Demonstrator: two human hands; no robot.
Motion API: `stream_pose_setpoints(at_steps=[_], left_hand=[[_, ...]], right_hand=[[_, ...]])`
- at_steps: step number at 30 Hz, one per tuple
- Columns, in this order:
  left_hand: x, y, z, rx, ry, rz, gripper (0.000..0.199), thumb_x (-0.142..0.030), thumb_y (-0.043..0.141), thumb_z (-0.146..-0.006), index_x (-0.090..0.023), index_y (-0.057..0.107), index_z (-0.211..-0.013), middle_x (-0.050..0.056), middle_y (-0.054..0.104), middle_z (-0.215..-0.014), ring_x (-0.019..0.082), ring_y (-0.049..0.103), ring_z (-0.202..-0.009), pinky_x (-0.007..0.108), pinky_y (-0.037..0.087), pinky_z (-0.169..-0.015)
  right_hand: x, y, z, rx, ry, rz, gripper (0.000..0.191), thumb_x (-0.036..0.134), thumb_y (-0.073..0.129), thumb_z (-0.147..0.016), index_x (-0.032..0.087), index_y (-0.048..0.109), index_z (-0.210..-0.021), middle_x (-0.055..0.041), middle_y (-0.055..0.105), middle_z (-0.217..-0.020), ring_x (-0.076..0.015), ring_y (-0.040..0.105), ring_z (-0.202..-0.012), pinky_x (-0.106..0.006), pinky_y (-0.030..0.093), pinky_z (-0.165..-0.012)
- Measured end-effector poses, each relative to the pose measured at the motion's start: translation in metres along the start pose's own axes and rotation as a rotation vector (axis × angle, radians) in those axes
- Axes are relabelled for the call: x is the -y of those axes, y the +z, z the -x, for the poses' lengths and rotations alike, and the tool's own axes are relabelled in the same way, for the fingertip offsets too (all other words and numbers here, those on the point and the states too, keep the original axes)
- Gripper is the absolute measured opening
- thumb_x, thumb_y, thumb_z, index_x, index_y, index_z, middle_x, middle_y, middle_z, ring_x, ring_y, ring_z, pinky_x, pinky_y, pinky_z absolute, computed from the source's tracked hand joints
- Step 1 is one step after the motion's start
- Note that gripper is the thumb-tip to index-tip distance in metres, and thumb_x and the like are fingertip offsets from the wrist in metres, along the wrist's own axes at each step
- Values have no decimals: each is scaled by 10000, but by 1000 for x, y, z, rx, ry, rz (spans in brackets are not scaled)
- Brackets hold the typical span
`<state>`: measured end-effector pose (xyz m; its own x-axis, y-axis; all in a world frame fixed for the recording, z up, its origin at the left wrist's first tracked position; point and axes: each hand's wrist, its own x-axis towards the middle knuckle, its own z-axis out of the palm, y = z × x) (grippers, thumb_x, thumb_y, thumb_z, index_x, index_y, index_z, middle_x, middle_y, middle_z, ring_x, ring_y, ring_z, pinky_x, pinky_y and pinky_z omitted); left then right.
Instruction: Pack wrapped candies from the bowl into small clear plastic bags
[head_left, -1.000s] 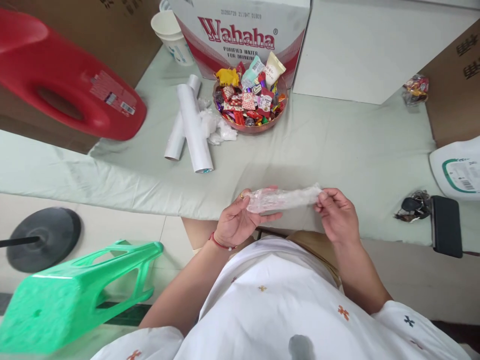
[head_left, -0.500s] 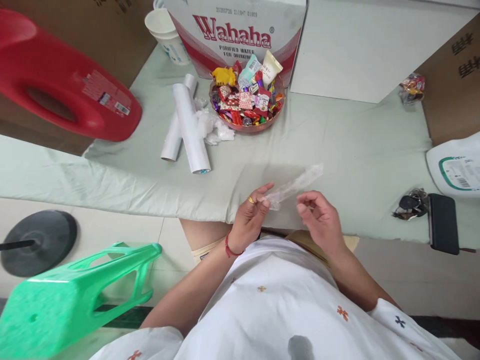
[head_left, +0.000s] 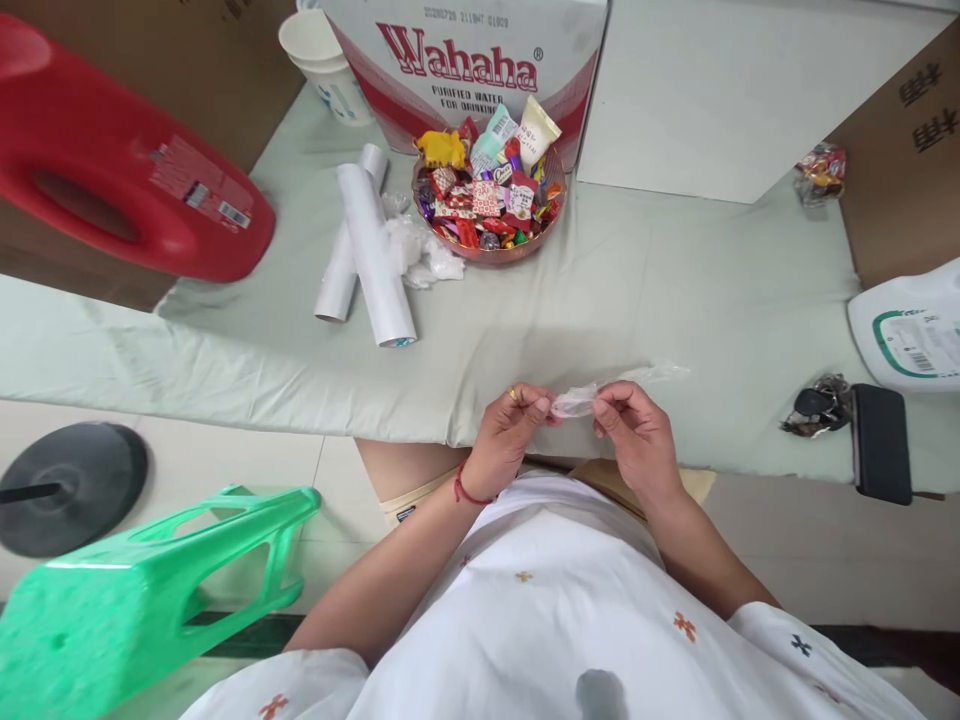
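Note:
A crumpled clear plastic bag [head_left: 577, 401] is stretched between my two hands at the table's front edge. My left hand [head_left: 517, 428] pinches its left end between thumb and forefinger. Further along, my right hand [head_left: 636, 430] grips the same film with thumb and fingertips, and a loose tail of it sticks out to the right. Beyond them stands a glass bowl [head_left: 491, 252] heaped with wrapped candies [head_left: 487, 195]. Two white paper rolls [head_left: 379, 260] lie crossed to its left, beside a bunched piece of clear plastic [head_left: 427, 255].
A Wahaha carton [head_left: 480, 60] and stacked paper cups [head_left: 326, 65] stand at the back. On the left is a red jug [head_left: 202, 215]; on the right are a white bottle [head_left: 915, 330], keys [head_left: 816, 405] and a phone [head_left: 883, 445]. A green stool [head_left: 82, 620] is on the floor.
My right hand has moved left and closed on the plastic bag, which it was apart from before. The bag's free end has swung lower and further right.

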<state>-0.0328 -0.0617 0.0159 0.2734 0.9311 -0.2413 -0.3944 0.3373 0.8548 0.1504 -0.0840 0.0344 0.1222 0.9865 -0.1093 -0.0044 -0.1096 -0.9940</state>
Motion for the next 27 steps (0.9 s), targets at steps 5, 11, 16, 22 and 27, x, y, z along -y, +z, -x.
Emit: stream_pose_setpoints(at_steps=[5,11,16,22,27], left_hand=[[-9,3,-6,-68,-21,-51,400,-577,706,-906,-195,623,-821,29,697,-938,145,622,-805,302,498,-806],[-27,11,-13,52,-53,-321,405,-590,729,-866,-191,667,-836,14,629,-815,150,537,-756,294,419,-729],[-29,16,-15,126,-146,-380,319,-475,774,-826,-170,683,-806,4,611,-765,135,513,-729,282,392,-708],[-25,13,-18,53,-202,-255,349,-488,779,-800,-170,634,-793,-26,550,-730,109,439,-693,269,345,-674],[-26,16,-19,46,-233,-317,404,-560,777,-782,-169,683,-813,-15,578,-733,122,458,-700,282,361,-681]], right_hand=[[-2,-9,1,46,-194,106,85,324,678,-964,254,678,-916,-42,613,-1008,-179,605,-925,-321,524,-784],[-9,-20,2,85,-296,339,59,291,632,-984,273,687,-968,-73,634,-1077,-230,622,-1066,-422,531,-932],[-10,-23,4,114,-351,403,80,237,628,-984,282,691,-1003,-66,635,-1128,-216,631,-1077,-415,523,-951],[-12,-26,5,107,-348,364,96,207,629,-981,279,688,-1007,-63,642,-1137,-210,639,-1073,-408,529,-941],[-13,-27,5,116,-345,384,83,233,628,-982,280,693,-1003,-66,667,-1144,-219,649,-1074,-417,535,-940]])
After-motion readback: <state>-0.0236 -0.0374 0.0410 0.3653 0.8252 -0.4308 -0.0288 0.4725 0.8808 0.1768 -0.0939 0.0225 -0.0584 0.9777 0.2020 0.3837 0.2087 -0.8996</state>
